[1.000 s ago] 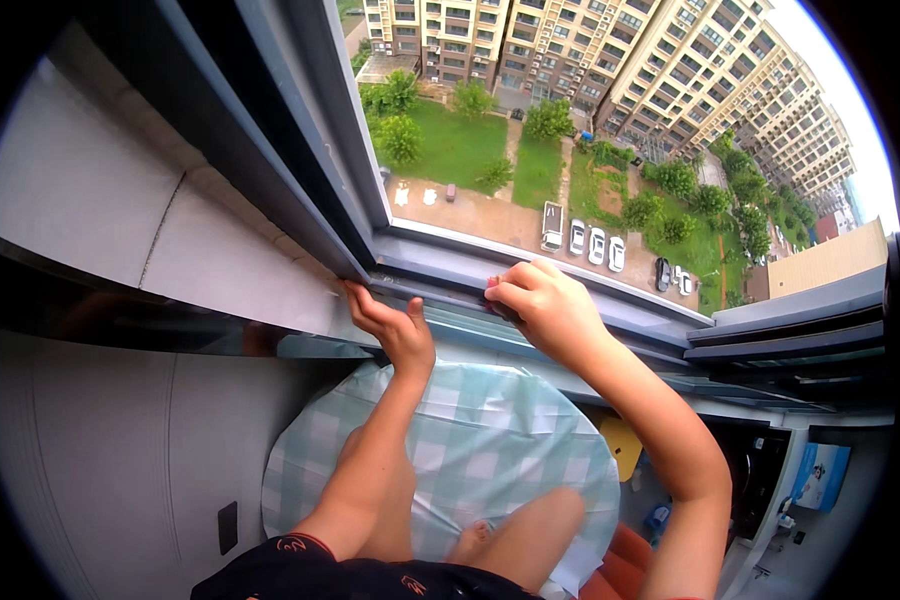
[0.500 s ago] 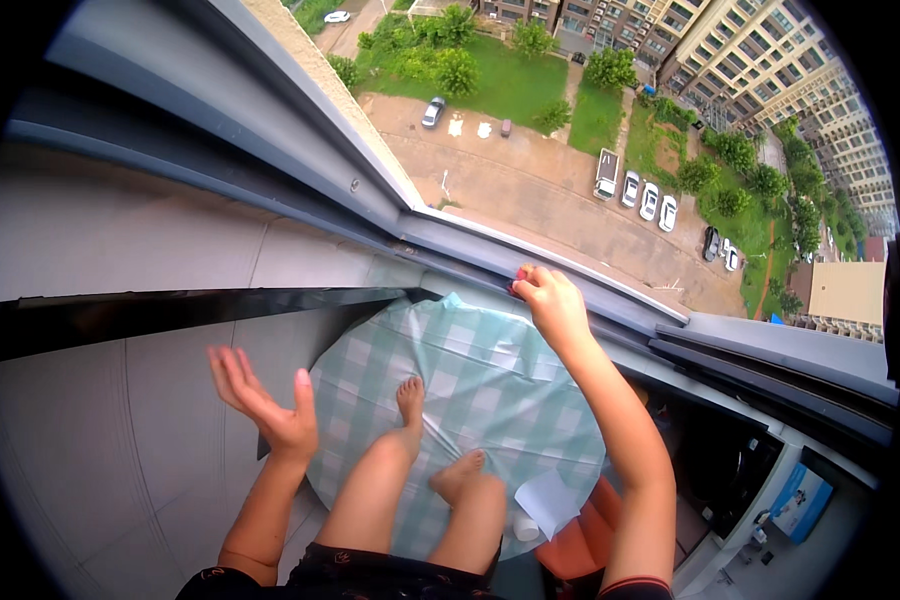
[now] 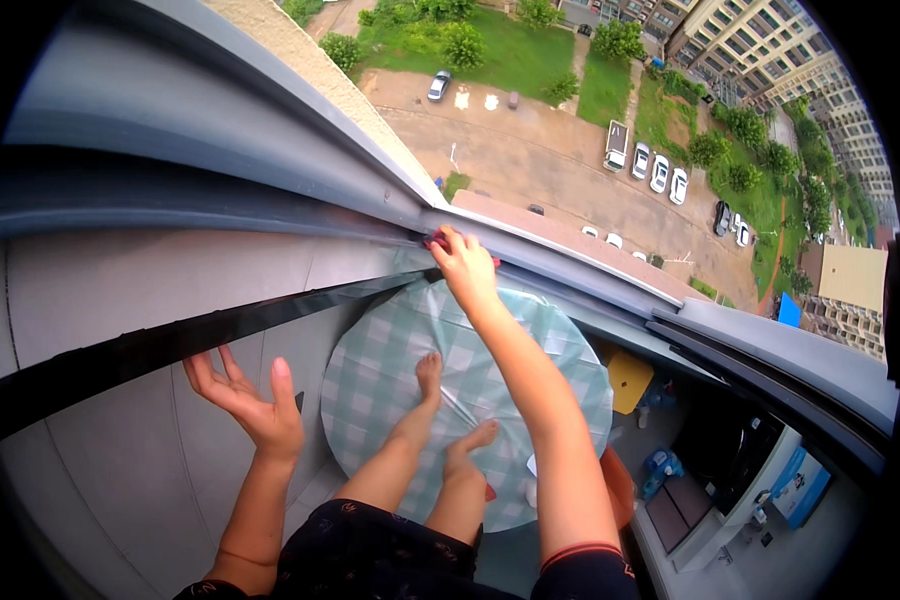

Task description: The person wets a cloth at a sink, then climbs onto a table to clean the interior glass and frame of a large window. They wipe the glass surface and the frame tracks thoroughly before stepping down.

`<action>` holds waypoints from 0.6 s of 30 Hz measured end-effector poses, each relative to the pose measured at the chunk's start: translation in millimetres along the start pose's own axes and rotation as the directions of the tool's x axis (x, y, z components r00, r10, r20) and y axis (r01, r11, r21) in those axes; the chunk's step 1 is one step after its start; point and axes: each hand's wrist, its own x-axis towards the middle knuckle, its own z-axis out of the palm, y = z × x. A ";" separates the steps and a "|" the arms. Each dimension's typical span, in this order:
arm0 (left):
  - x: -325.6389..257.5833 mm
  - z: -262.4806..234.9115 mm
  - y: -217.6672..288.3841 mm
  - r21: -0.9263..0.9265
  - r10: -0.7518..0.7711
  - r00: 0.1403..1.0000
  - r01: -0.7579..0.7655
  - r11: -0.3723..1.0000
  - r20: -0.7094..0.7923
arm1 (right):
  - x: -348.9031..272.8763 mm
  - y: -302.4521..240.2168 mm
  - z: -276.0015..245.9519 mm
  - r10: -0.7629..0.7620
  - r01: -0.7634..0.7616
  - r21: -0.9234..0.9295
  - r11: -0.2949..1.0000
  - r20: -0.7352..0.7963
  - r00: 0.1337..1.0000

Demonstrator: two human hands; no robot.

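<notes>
My right hand (image 3: 462, 265) reaches up to the grey window frame (image 3: 570, 265) and presses a small red cloth (image 3: 436, 240) into its track; only the cloth's edges show around my fingers. My left hand (image 3: 250, 400) is held out open, palm up, fingers spread, close to the grey wall (image 3: 120, 290) and touching nothing. My bare feet (image 3: 428, 370) stand on a round table with a green checked cover (image 3: 370, 360) below the window.
A dark ledge strip (image 3: 170, 345) runs along the wall at the left. Below right are a yellow object (image 3: 630, 378), a dark counter (image 3: 730, 450) and blue packages (image 3: 798, 485). Outside, far below, lie a paved lot with parked cars (image 3: 660, 170) and trees.
My left hand has come off the window frame, dropped to the lower left and opened. My right hand stays on the frame. The view has tilted further down.
</notes>
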 end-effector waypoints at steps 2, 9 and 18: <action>3.5 -14.5 -11.7 0.010 0.000 1.000 0.000 1.000 0.006 | -17.3 20.6 -31.0 0.065 -0.057 -0.078 0.995 0.101 0.993; 19.6 -47.6 -19.1 -0.056 -0.008 1.000 0.010 0.998 0.025 | -54.5 39.2 -56.7 0.400 -0.396 -0.065 0.916 0.106 0.910; 28.5 -42.4 -3.0 -0.111 -0.014 0.998 0.022 0.994 0.069 | 22.5 -35.1 17.1 0.484 -0.445 0.370 0.815 -0.013 0.875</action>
